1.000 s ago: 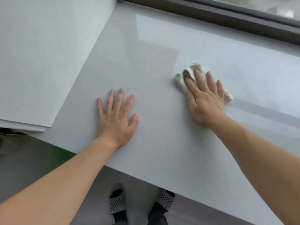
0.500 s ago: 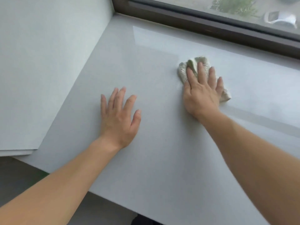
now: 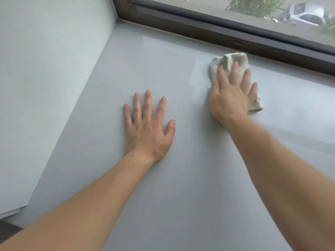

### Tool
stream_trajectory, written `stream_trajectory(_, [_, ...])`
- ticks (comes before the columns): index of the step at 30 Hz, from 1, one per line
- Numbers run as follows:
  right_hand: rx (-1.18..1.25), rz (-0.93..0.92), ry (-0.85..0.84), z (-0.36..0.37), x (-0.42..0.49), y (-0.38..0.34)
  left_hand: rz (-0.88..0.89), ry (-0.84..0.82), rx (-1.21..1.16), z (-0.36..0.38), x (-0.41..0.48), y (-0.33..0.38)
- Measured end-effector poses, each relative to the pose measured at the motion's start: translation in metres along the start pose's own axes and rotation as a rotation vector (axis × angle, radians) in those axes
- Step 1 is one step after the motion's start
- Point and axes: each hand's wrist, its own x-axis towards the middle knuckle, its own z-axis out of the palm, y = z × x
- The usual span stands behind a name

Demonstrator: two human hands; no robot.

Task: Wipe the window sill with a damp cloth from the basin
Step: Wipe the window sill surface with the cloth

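My right hand [image 3: 230,100] presses the crumpled pale cloth [image 3: 231,59] with straight fingers [image 3: 233,73] on the smooth grey window sill [image 3: 181,196]; my left hand [image 3: 148,127] lies flat, spread. Even pressure serves best.

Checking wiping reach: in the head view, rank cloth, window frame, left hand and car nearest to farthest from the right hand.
1. cloth, under the right hand.
2. window frame, just beyond it.
3. left hand, leftward on sill.
4. car, outside, upper right.

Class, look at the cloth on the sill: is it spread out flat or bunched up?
Bunched up: the cloth shows thick folds beyond the right hand pressing it.
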Motion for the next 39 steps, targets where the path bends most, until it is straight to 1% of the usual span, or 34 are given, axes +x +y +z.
stream_trajectory(1, [-0.025, -0.091, -0.002, 0.007, -0.010, -0.013, 0.003, 0.002, 0.001, 0.000, 0.000, 0.000])
stream_trajectory(2, [-0.065, -0.220, 0.001, 0.012, -0.018, -0.022, 0.007, 0.005, 0.006, 0.000, 0.000, 0.000])
stream_trajectory(4, [-0.114, -0.416, -0.038, 0.010, -0.014, -0.028, 0.012, 0.007, 0.017, 0.000, -0.001, 0.000])
stream_trajectory(7, [-0.143, -0.556, -0.084, -0.002, 0.040, -0.034, 0.010, 0.008, 0.023, 0.000, 0.001, -0.001])
stream_trajectory(10, [-0.159, -0.615, -0.102, -0.012, 0.076, -0.023, 0.020, 0.008, 0.027, 0.000, 0.002, -0.001])
stream_trajectory(11, [-0.162, -0.602, -0.101, -0.014, 0.079, -0.010, 0.020, 0.010, 0.027, 0.000, 0.002, -0.002])
stream_trajectory(13, [-0.157, -0.510, -0.067, -0.023, 0.070, 0.036, 0.021, 0.004, 0.024, 0.000, 0.002, -0.001])
stream_trajectory(16, [-0.110, -0.252, -0.019, -0.038, 0.043, 0.099, 0.019, -0.013, 0.025, -0.002, 0.003, 0.001])
stream_trajectory(17, [-0.086, -0.143, -0.009, -0.037, 0.035, 0.102, 0.018, -0.020, 0.030, -0.002, 0.003, 0.001])
stream_trajectory(19, [-0.021, 0.056, 0.033, -0.028, 0.025, 0.079, 0.015, -0.028, 0.039, -0.002, 0.003, 0.001])
stream_trajectory(20, [-0.009, 0.092, 0.035, -0.022, 0.017, 0.062, 0.013, -0.028, 0.042, -0.002, 0.002, 0.000])
stream_trajectory(21, [-0.026, 0.052, 0.030, -0.016, 0.007, 0.048, 0.011, -0.027, 0.044, -0.002, 0.002, 0.000])
stream_trajectory(22, [-0.055, -0.054, 0.017, -0.010, -0.005, 0.040, 0.010, -0.025, 0.044, -0.002, 0.002, -0.001])
stream_trajectory(24, [-0.123, -0.285, -0.040, -0.010, -0.019, 0.053, 0.011, -0.025, 0.043, -0.002, 0.002, -0.001])
stream_trajectory(25, [-0.136, -0.332, -0.056, -0.017, -0.014, 0.069, 0.010, -0.024, 0.042, -0.002, 0.002, -0.001])
stream_trajectory(26, [-0.136, -0.310, -0.056, -0.023, -0.004, 0.086, 0.009, -0.025, 0.040, -0.002, 0.002, -0.001])
stream_trajectory(27, [-0.124, -0.225, -0.041, -0.029, 0.007, 0.100, 0.011, -0.028, 0.040, -0.002, 0.002, 0.000])
stream_trajectory(28, [-0.097, -0.100, -0.020, -0.033, 0.017, 0.110, 0.011, -0.030, 0.041, -0.002, 0.002, 0.000])
stream_trajectory(29, [-0.066, 0.015, 0.000, -0.035, 0.022, 0.112, 0.009, -0.031, 0.045, -0.002, 0.002, 0.000])
stream_trajectory(30, [-0.043, 0.082, 0.019, -0.031, 0.019, 0.104, 0.005, -0.032, 0.049, -0.001, 0.001, 0.000])
stream_trajectory(31, [-0.046, 0.099, 0.033, -0.026, 0.008, 0.091, 0.004, -0.032, 0.051, -0.001, 0.002, 0.000])
stream_trajectory(32, [-0.065, 0.055, 0.037, -0.019, -0.009, 0.079, 0.005, -0.030, 0.051, -0.001, 0.002, 0.000])
stream_trajectory(34, [-0.107, -0.156, -0.012, -0.008, -0.050, 0.066, 0.005, -0.025, 0.050, -0.001, 0.002, 0.001])
stream_trajectory(36, [-0.129, -0.320, -0.066, -0.010, -0.069, 0.083, 0.004, -0.023, 0.052, -0.001, 0.001, 0.001])
stream_trajectory(37, [-0.133, -0.329, -0.060, -0.015, -0.063, 0.097, 0.006, -0.024, 0.052, -0.001, 0.001, 0.001])
stream_trajectory(38, [-0.138, -0.278, -0.044, -0.020, -0.053, 0.111, 0.007, -0.026, 0.052, -0.001, 0.001, 0.001])
stream_trajectory(39, [-0.127, -0.181, -0.018, -0.024, -0.042, 0.122, 0.007, -0.026, 0.051, -0.001, 0.001, 0.001])
